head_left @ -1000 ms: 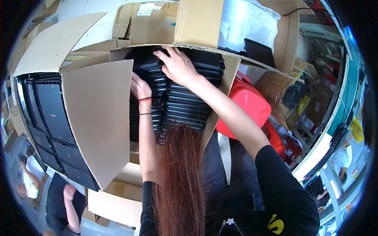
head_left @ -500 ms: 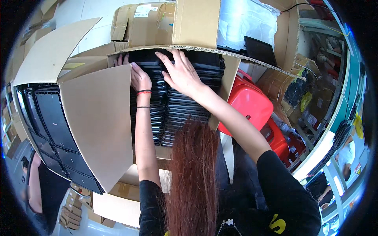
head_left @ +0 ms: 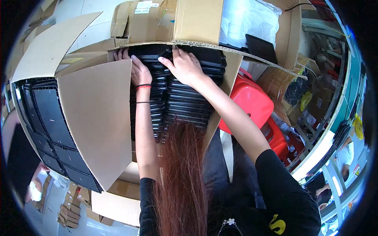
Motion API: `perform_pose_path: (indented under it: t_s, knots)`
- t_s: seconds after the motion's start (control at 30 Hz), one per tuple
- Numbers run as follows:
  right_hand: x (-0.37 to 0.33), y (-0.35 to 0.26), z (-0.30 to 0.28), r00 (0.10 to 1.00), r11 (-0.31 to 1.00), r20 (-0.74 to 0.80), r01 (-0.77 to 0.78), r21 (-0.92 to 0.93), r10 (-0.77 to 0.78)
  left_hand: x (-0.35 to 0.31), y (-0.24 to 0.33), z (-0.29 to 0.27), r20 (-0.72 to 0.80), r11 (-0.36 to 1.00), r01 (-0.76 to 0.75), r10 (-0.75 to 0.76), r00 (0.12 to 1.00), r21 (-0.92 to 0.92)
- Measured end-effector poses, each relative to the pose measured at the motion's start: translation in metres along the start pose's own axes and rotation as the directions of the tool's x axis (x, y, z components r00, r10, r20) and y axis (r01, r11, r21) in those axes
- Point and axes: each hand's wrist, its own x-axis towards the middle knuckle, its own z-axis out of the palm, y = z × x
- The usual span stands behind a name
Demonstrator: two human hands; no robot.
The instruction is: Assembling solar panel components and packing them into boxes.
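In an open cardboard box [head_left: 96, 118], flat black plastic trays [head_left: 189, 96] with raised rims are stacked in two columns side by side. My left hand [head_left: 139, 73] reaches in along the box's left side, fingers and thumb closed about the left end of the top black tray [head_left: 147, 50] of the left column. At that tray's right end, where the columns meet, my right hand [head_left: 188, 67] has its fingers bent over and its thumb against the near side. The far fingertips are partly hidden.
More black trays [head_left: 51, 114] fill a box at the left. Red plastic stools [head_left: 252, 104] stand close on the right. Beyond lies an open carton with white plastic wrapping [head_left: 248, 23] and a loose black tray [head_left: 260, 48]. Other people [head_left: 19, 149] are at the edges.
My right hand has shifted slightly right and its fingers have drawn in from spread. My left hand has stayed nearly in place. At the far left a person has moved.
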Motion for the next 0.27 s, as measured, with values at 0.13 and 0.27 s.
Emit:
perform_pose_path:
  t_s: [0.13,0.27]
  knots:
    - [-0.001,-0.001,-0.007,0.997,0.996,-0.053,0.054,0.071,-0.05,0.002,0.005,0.003,-0.013,0.998,0.056,-0.056,0.998,-0.002]
    - [-0.007,-0.013,-0.006,0.995,0.975,-0.096,0.06,0.213,-0.04,0.0,0.005,0.006,0.006,0.996,0.08,-0.08,0.997,-0.035]
